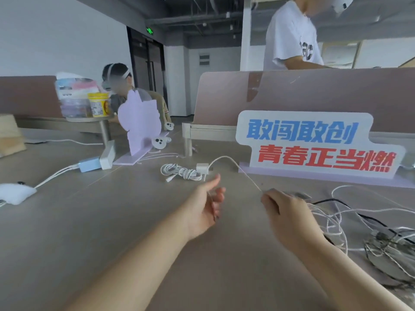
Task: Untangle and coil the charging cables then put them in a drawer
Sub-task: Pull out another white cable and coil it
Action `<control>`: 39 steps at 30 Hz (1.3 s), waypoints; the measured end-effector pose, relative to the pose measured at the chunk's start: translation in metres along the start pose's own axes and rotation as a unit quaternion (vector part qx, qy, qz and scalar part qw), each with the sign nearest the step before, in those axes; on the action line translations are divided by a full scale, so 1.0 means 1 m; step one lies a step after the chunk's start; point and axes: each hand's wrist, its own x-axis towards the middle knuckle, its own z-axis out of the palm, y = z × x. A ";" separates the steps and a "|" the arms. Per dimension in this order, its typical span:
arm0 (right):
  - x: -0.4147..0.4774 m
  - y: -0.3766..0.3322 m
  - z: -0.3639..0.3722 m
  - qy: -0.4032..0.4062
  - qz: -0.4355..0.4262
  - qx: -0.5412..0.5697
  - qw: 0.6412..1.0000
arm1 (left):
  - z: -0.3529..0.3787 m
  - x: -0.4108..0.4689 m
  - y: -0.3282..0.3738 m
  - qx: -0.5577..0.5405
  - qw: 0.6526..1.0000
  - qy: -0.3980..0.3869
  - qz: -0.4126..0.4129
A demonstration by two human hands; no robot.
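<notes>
Fingers of the right hand (289,216) are curling shut around a thin white cable (229,159), pinching it just in front of the slogan sign (314,144). Left hand (208,205) is hovering empty, fingers loosely spread, thumb up, palm turned toward the right hand; it is touching nothing, as far as the motion blur lets me judge.

The pinched cable is arching up from the right hand and coming down to a small white charger plug (202,168), which is sitting on the desk (112,221) just left of the sign's base.

Progress:
- One coiled white cable (182,172) is lying bundled and wrapped beside the charger plug, left of the sign. That one is looking finished as far as coiling goes, but it is sitting on the desk, not stowed.
- The cable in hand is looking freed along the stretch visible, not yet coiled.
- A tangle of cables (370,232), white, grey and at least one black, is sprawling in front of the sign toward its right end. Untouched, by the look of it.
- No drawer is showing anywhere in view.

Judgement: early stage; most of the untangling and all of the stowing are remaining.
</notes>
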 end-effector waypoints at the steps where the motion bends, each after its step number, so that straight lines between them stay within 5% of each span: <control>1: -0.002 -0.006 0.000 -0.016 -0.033 0.005 0.999 | 0.011 -0.009 -0.006 0.057 0.998 -0.036 -0.007; 5: -0.010 -0.025 0.004 -0.138 -0.113 0.001 0.984 | 0.020 -0.027 -0.015 0.253 0.964 -0.015 0.073; 7: -0.011 -0.028 0.006 -0.143 -0.111 0.000 0.983 | 0.017 -0.026 -0.013 0.259 0.957 0.031 0.124; 10: -0.006 -0.014 0.004 -0.125 -0.029 -0.008 0.992 | -0.002 -0.011 0.009 0.045 0.982 0.124 0.132; 14: -0.002 0.010 -0.004 -0.089 0.066 -0.023 0.994 | -0.049 0.005 0.040 -0.225 0.940 0.191 0.169; 18: -0.002 -0.003 -0.008 -0.031 0.061 0.000 0.998 | -0.041 -0.005 0.029 -0.263 0.954 0.075 0.126; 21: -0.008 -0.017 -0.007 -0.048 -0.007 0.002 0.999 | -0.009 -0.022 0.014 -0.059 0.995 -0.012 0.078; 25: -0.015 -0.035 -0.004 -0.094 -0.098 0.004 0.991 | 0.015 -0.035 -0.009 0.151 0.986 -0.040 0.062; 29: -0.012 -0.026 -0.009 -0.123 0.002 -0.018 0.992 | 0.003 -0.024 0.007 0.018 0.990 0.056 0.125; 34: -0.006 -0.001 -0.020 -0.115 0.090 -0.081 0.986 | -0.046 -0.010 0.043 -0.269 0.931 0.131 0.210; 37: -0.007 -0.010 -0.020 -0.099 0.064 -0.055 0.991 | -0.036 -0.013 0.031 -0.241 0.956 0.043 0.163; 39: -0.010 -0.023 -0.019 -0.102 0.038 -0.061 0.992 | -0.014 -0.021 0.017 -0.119 0.986 -0.016 0.114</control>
